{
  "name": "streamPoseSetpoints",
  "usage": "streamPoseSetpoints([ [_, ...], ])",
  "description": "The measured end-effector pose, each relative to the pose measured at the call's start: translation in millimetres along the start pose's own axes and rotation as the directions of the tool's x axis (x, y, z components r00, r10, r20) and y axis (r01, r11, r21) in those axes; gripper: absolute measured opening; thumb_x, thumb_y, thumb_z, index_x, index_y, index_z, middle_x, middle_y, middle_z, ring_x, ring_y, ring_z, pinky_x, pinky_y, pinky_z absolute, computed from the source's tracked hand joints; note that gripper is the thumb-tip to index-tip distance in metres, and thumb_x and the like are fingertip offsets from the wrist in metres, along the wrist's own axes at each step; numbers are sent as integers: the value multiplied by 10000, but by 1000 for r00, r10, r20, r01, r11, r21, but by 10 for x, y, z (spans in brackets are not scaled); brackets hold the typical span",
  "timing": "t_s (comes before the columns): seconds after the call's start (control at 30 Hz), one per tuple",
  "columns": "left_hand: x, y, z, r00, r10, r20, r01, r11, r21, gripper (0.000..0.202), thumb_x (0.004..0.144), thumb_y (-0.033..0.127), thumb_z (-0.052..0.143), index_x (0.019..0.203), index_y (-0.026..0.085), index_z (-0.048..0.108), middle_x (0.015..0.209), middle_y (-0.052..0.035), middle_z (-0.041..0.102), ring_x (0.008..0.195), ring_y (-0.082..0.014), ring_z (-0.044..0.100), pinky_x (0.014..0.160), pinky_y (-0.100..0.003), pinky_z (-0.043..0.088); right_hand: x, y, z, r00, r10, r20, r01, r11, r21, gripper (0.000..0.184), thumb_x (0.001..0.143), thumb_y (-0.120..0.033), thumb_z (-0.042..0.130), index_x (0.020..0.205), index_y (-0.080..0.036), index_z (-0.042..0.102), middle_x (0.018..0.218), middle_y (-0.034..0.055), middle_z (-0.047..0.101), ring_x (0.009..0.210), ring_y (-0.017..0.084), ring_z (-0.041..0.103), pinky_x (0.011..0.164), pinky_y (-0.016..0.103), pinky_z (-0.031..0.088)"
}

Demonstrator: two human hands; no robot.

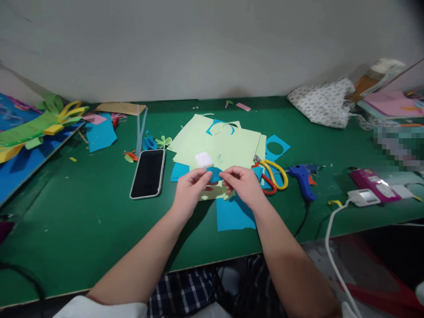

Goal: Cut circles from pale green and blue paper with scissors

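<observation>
Between my two hands is a small rounded piece of blue paper [215, 174]. My left hand [194, 185] pinches its left side, thumb and fingers together. On its right side, the fingers of my right hand [243, 183] are closed in a pinch too. Beneath and beyond the hands lie pale green paper sheets [228, 145], with a white case-like object [203, 159] on top. A blue sheet [235, 214] lies under my right wrist. Scissors with yellow and red handles [273, 174] rest just right of my right hand.
A phone [147, 174] lies to the left. On the right are a blue glue gun [303, 179], a purple box [374, 185] and a white cable [327, 238]. Cut-out blue paper [278, 146], paper flowers [164, 141] and a patterned cloth bag [321, 101] sit farther back.
</observation>
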State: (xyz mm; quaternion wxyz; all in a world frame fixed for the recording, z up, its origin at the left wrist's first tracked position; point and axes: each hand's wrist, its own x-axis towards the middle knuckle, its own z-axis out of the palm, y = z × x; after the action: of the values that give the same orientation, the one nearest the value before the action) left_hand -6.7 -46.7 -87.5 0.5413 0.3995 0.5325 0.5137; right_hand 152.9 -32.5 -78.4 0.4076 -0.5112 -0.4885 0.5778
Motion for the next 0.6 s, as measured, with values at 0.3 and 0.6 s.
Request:
streamPoseSetpoints([
  [0.3,0,-9,9,1000,16,11,-16,1000,17,241,682,371,797,784,172,709,695,-19,715,644,-173,694,576,-271,562,-2,-15,0,1000,-4,17,4,1000,-17,264,725,-448,756,691,-200,674,598,-13,631,483,100,542,495,257,509],
  [0.6,-2,19,-1,998,55,11,-55,996,68,156,706,340,760,738,192,724,565,23,637,504,-114,582,547,-250,518,-28,-61,-36,1000,-24,9,24,999,-34,184,787,-381,676,793,-200,712,653,-3,647,536,104,550,493,231,500],
])
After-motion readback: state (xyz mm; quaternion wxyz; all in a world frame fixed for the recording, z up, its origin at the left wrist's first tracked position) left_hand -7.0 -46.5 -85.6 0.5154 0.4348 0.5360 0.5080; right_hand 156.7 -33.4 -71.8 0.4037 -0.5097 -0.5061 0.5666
